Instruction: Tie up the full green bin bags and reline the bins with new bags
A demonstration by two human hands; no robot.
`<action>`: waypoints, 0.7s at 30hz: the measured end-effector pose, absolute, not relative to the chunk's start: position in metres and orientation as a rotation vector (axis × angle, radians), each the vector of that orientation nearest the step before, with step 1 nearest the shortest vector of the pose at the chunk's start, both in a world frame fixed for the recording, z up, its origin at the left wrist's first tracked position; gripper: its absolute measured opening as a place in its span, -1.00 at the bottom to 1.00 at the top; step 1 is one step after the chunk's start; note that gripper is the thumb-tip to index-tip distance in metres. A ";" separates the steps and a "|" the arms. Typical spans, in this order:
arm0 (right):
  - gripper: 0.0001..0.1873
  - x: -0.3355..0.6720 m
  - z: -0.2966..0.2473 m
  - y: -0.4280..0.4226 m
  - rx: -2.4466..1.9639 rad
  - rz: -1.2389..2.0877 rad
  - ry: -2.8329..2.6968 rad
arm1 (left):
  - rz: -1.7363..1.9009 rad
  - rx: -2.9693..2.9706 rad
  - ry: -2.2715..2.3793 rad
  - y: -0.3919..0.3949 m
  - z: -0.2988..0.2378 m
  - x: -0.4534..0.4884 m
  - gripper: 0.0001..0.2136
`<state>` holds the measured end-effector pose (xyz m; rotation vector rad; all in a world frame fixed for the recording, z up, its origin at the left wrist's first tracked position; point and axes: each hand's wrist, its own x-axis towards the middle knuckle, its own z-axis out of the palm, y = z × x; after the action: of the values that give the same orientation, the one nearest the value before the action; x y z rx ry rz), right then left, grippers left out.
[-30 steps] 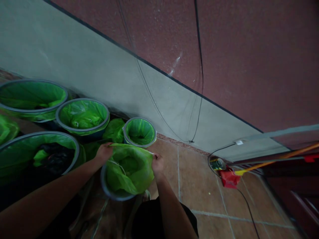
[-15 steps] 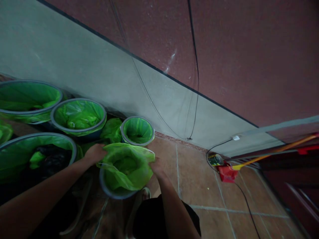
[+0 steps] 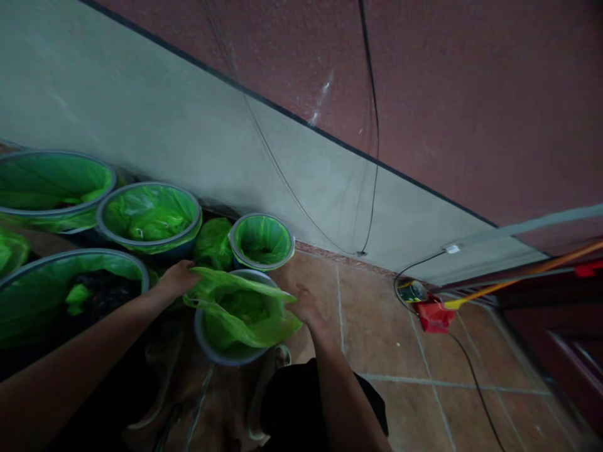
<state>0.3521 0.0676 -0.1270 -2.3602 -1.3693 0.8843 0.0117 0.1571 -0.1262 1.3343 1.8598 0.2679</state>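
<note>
A thin green garbage bag [image 3: 254, 329] lies in the mouth of a round trash bin [image 3: 211, 351] on the floor in front of me. My left hand [image 3: 178, 279] pinches the bag's upper left edge, just outside the bin. On the opposite side my right hand [image 3: 305, 304] grips the bag's right edge, its fingers partly hidden. Stretched between both hands, the loose bag edge stands above the rim, and part of the bin's grey rim shows behind it. Green material lies down inside the bag.
Close behind is a small lined bin [image 3: 262, 267] by the wall, with a green bag bundle [image 3: 214, 243] beside it. Larger lined bins [image 3: 149, 245] stand to the left, one holding a black bag [image 3: 110, 292]. A red dustpan [image 3: 436, 316] and a cable [image 3: 471, 383] lie at right.
Both hands have pulled the bag's edge wider and flatter, and the bin's back rim now shows. The right hand has shifted slightly right. The view has tilted a little.
</note>
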 end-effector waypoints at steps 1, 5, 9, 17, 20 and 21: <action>-0.60 0.347 -0.128 0.070 -2.296 0.860 -1.371 | 0.238 1.288 1.868 0.155 -0.125 0.015 -0.40; -0.66 0.329 -0.130 0.078 -2.230 0.836 -1.482 | 0.178 1.174 1.887 0.138 -0.124 0.022 -0.17; -0.87 0.323 -0.131 0.080 -2.217 0.889 -1.548 | 0.137 1.163 1.729 0.129 -0.123 0.016 -0.65; -0.84 0.315 -0.136 0.079 -1.945 0.963 -1.192 | 0.296 1.261 1.621 0.141 -0.104 0.007 -0.86; -0.90 0.307 -0.139 0.077 -1.898 0.960 -1.194 | 0.403 1.188 1.564 0.136 -0.095 0.015 -0.79; -0.87 0.303 -0.139 0.076 -1.875 0.965 -1.183 | 0.430 1.149 1.539 0.132 -0.093 0.019 -0.76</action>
<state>0.3034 0.0762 -0.1391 -1.8745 -1.1832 0.9647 0.0191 0.1323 -0.0932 1.1489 1.5386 0.4304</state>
